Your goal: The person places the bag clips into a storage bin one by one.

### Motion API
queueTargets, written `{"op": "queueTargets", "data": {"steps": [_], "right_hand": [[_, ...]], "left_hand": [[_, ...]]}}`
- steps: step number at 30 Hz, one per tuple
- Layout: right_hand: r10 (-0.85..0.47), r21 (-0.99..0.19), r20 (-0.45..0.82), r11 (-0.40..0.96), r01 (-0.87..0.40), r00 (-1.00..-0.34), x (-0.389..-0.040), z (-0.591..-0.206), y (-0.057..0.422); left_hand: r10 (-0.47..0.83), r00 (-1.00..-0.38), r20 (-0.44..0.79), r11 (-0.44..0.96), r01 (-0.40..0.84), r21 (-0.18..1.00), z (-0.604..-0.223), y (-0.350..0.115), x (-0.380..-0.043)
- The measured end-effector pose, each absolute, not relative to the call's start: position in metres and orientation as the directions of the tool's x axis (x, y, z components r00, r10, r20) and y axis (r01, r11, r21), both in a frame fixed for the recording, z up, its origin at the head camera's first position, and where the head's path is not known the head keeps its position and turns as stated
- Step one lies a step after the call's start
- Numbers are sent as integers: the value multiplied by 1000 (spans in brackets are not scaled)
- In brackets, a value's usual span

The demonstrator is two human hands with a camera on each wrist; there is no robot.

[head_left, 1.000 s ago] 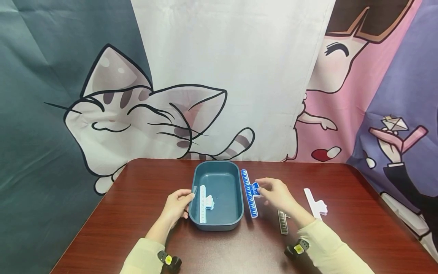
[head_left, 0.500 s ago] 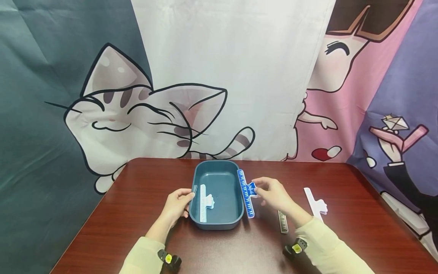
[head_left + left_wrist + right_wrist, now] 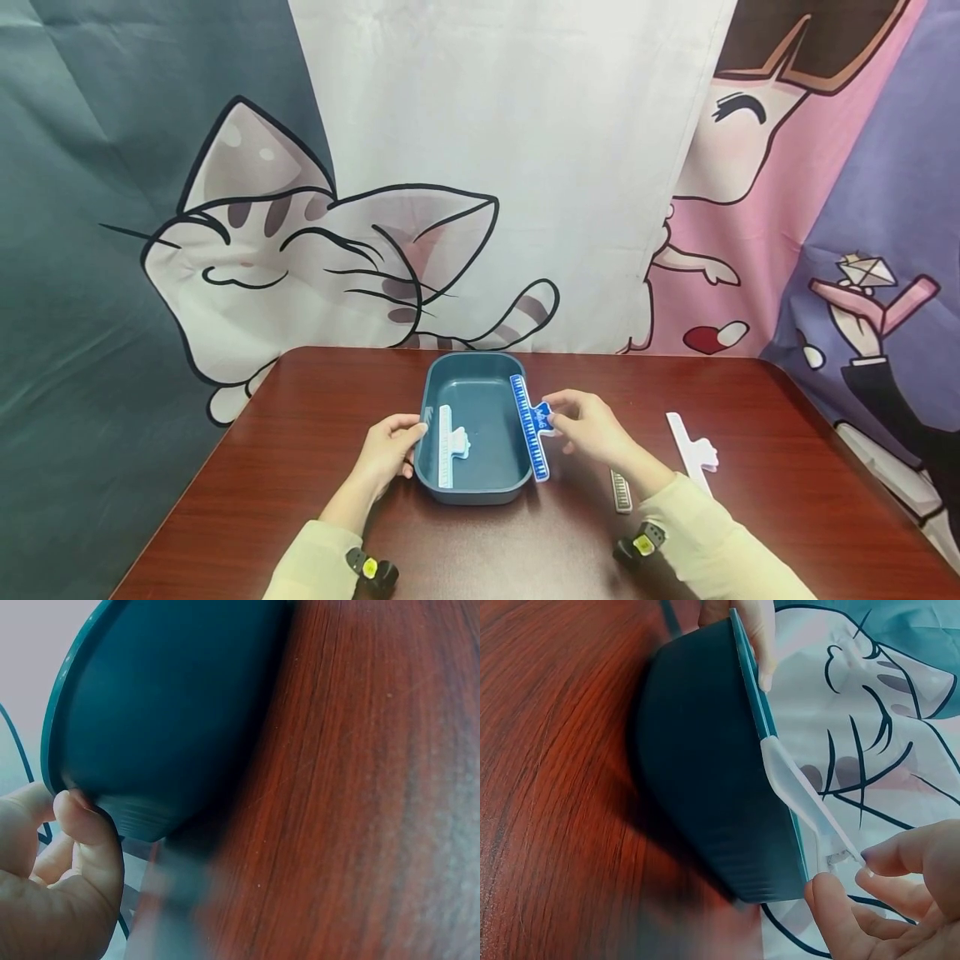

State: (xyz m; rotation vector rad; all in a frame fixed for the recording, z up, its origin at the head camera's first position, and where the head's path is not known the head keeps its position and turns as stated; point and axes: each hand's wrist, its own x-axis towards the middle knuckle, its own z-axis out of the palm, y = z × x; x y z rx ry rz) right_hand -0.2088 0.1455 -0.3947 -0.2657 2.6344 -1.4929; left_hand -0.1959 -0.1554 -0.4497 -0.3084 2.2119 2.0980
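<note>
A dark teal plastic box [image 3: 474,498] stands on the table, and my left hand [image 3: 386,454] pinches its left rim. In the left wrist view, the thumb and fingers of that hand [image 3: 71,874] meet at the rim of the box [image 3: 165,712]. Thumb and fingers of my right hand [image 3: 596,429] pinch the tab of a blue piano-key clip [image 3: 531,433]. This clip lies over the box's right rim, slightly tilted. From the right wrist view, its pale underside [image 3: 802,787] shows against the rim. Inside the box, a white piano-key clip [image 3: 446,454] lies along the left side.
A dark clip with piano keys [image 3: 621,493] lies on the table, partly hidden by the right forearm. Farther right is a white clip [image 3: 690,450], its near end by the sleeve. A cartoon-printed cloth [image 3: 510,125] hangs behind the brown table [image 3: 345,375].
My right hand has moved left with the blue clip, from beside the box to over its right rim. The left hand and the box have stayed in place.
</note>
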Motion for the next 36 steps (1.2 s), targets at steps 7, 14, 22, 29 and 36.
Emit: {"op": "queueTargets", "data": {"steps": [7, 14, 22, 29, 36], "right_hand": [[-194, -846, 1, 522, -104, -981, -210, -394, 141], [-207, -846, -1, 523, -109, -978, -211, -392, 135], [-191, -839, -20, 536, -87, -981, -212, -388, 128], [-191, -841, -26, 535, -82, -981, -211, -385, 121], [-212, -840, -17, 533, -100, -977, -213, -385, 116]], "left_hand": [[-96, -977, -192, 44, -197, 979, -450, -155, -196], [-102, -976, -195, 51, -200, 978, -451, -155, -197], [-100, -976, -193, 51, -198, 979, -450, -156, -196], [-99, -976, -193, 54, -199, 979, -449, -155, -196], [-102, -977, -187, 56, -194, 979, -450, -155, -196]]}}
